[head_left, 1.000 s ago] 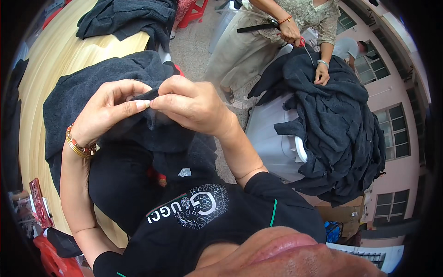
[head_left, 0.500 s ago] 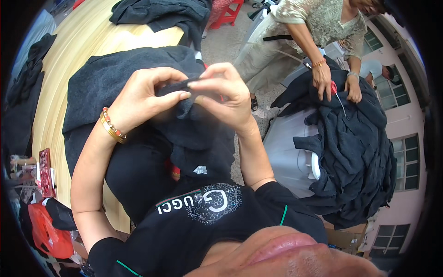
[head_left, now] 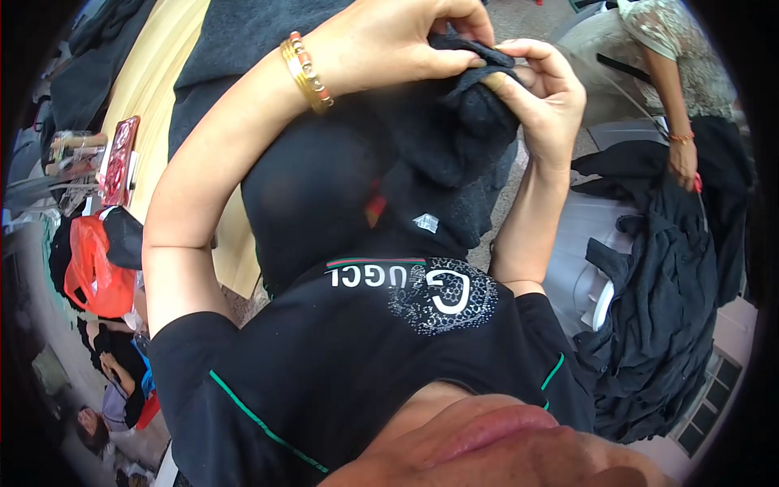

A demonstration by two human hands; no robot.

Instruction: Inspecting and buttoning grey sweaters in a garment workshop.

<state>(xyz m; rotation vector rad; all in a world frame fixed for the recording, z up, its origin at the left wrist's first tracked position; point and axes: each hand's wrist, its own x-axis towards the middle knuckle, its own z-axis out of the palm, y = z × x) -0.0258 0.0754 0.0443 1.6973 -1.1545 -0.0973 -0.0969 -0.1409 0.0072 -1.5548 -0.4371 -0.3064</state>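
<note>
A dark grey garment point(head_left: 479, 122) of soft, thick fabric hangs from my two hands over my lap. My left hand point(head_left: 398, 45), with bracelets at the wrist, pinches a fold of it between thumb and fingers. Close beside it, my right hand point(head_left: 552, 93) grips the same bunched edge, its thumb pressing on the fabric. The fingertips of both hands nearly meet at the fold. A small white label point(head_left: 426, 222) shows on the dark cloth below. Which part of the garment is pinched, I cannot tell.
More dark cloth point(head_left: 219, 49) lies on the wooden table point(head_left: 150, 77) at left. A red case point(head_left: 122, 158) and a red plastic bag point(head_left: 97, 264) are nearby. At right, a co-worker's hand point(head_left: 683, 162) holds a red-handled tool over a heap of dark garments point(head_left: 657, 325).
The view has shifted, so my hands and the garment appear higher and further right. Both hands keep their pinch on the cloth. The co-worker now sits nearer the right rim.
</note>
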